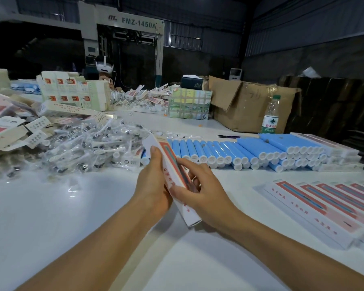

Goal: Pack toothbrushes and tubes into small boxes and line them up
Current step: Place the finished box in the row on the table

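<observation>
A long, narrow white box with a red stripe [170, 162] is held tilted above the white table [72, 217], its far flap open. My left hand [153, 181] grips its left side, thumb along the top. My right hand [200, 190] holds its right side, fingers curled over the front. A heap of toothbrushes in clear wrappers [82, 148] lies to the left. Blue tubes with white caps [240, 154] are stacked behind the box. A row of packed boxes [324, 204] lies side by side at the right.
Flat and folded cartons [6, 131] pile up at far left. A cardboard box [248, 106] and a water bottle [270, 116] stand at the back right. Small scissors [227, 136] lie near the tubes. Another person [105, 74] sits across the table.
</observation>
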`<action>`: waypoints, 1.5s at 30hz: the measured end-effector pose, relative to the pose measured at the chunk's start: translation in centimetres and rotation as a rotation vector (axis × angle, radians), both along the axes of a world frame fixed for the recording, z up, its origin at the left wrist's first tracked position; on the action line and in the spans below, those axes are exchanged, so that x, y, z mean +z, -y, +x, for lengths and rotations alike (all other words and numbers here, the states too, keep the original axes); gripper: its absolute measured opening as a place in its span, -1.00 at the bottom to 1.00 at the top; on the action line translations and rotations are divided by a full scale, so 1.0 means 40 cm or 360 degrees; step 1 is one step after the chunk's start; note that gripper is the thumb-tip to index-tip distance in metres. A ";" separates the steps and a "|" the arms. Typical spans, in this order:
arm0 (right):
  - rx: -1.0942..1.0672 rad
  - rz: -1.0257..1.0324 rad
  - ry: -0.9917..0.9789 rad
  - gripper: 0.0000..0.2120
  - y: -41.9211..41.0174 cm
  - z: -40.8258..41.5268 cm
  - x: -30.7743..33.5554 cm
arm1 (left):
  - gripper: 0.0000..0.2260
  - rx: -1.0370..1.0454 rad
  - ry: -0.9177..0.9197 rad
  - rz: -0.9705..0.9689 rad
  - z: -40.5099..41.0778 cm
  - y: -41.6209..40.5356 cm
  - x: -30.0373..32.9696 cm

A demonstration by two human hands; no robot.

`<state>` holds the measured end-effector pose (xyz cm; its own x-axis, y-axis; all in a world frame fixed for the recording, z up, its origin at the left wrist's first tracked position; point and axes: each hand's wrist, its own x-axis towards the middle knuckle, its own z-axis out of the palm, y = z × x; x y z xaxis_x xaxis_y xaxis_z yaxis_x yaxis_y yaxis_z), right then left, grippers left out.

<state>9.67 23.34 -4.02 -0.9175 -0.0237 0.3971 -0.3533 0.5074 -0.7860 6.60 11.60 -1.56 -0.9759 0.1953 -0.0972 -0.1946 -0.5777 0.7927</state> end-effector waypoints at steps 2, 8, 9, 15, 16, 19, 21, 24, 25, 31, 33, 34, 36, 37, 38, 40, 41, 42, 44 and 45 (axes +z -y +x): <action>-0.0036 0.0020 0.0009 -0.41 -0.004 -0.003 0.011 | -0.67 0.0036 -0.0102 -0.0076 -0.011 0.005 -0.014; -0.0256 0.0597 0.0106 -0.45 -0.077 0.012 0.075 | -0.73 0.0301 -0.0248 -0.0678 -0.045 0.044 -0.045; -0.0317 0.0787 0.0087 -0.46 -0.102 0.018 0.087 | -0.72 0.0265 -0.0255 -0.0696 -0.047 0.048 -0.047; -0.0769 0.1635 0.0292 -0.58 -0.340 0.126 0.056 | -0.71 -0.0051 -0.0161 -0.0874 -0.068 0.022 -0.043; -0.0839 0.1565 0.0350 -0.61 -0.387 0.152 0.041 | -0.66 -0.0088 -0.0128 -0.0899 -0.083 0.015 -0.044; -0.0973 0.1304 0.0368 -0.60 -0.494 0.207 0.012 | -0.63 -0.0178 -0.0088 -0.0917 -0.106 0.002 -0.044; -0.1065 0.1295 0.0359 -0.62 -0.544 0.218 0.007 | -0.69 -0.0155 -0.0087 -0.0921 -0.111 -0.005 -0.052; -0.1213 0.1306 0.0437 -0.64 -0.595 0.234 0.016 | -0.81 -0.0050 -0.0223 -0.1006 -0.093 -0.001 -0.069; -0.1243 0.1365 0.0473 -0.64 -0.602 0.237 0.021 | -0.84 -0.0020 -0.0274 -0.1044 -0.080 0.002 -0.074; -0.1055 0.1192 0.0013 -0.84 -0.452 0.163 0.060 | -0.80 -0.0050 -0.0856 -0.1584 -0.019 -0.012 -0.088; -0.0825 0.1124 -0.0073 -0.84 -0.350 0.109 0.068 | -0.81 -0.0106 -0.0985 -0.1742 -0.018 -0.014 -0.093; -0.0709 0.1103 -0.0076 -0.84 -0.297 0.080 0.067 | -0.82 -0.0119 -0.1010 -0.1757 -0.019 -0.013 -0.093; -0.0515 0.1115 -0.0055 -0.83 -0.199 0.020 0.050 | -0.81 -0.0132 -0.1010 -0.1728 -0.022 -0.009 -0.093; -0.0451 0.1130 -0.0043 -0.82 -0.160 -0.006 0.036 | -0.80 -0.0146 -0.1008 -0.1715 -0.022 -0.009 -0.094; -0.0408 0.1153 -0.0047 -0.82 -0.126 -0.028 0.021 | -0.79 -0.0156 -0.1014 -0.1718 -0.022 -0.009 -0.094; -0.0346 0.1125 -0.0035 -0.82 -0.087 -0.059 -0.008 | -0.80 -0.0162 -0.1034 -0.1761 -0.022 -0.009 -0.094; -0.0322 0.1095 -0.0011 -0.81 -0.082 -0.068 -0.021 | -0.81 -0.0161 -0.1035 -0.1776 -0.022 -0.009 -0.094; -0.0291 0.1081 0.0012 -0.79 -0.080 -0.076 -0.031 | -0.82 -0.0163 -0.1029 -0.1779 -0.023 -0.007 -0.094; -0.0253 0.1110 0.0013 -0.71 -0.085 -0.085 -0.044 | -0.85 -0.0173 -0.0997 -0.1764 -0.023 -0.006 -0.095; -0.0252 0.1118 0.0001 -0.68 -0.089 -0.090 -0.051 | -0.86 -0.0181 -0.0970 -0.1747 -0.021 -0.005 -0.095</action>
<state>6.08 26.92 -6.05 -0.9313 -0.1400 0.3363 -0.2333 0.9383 -0.2554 5.74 11.80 -5.35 -0.9024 0.3827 0.1981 0.3657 0.4366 0.8220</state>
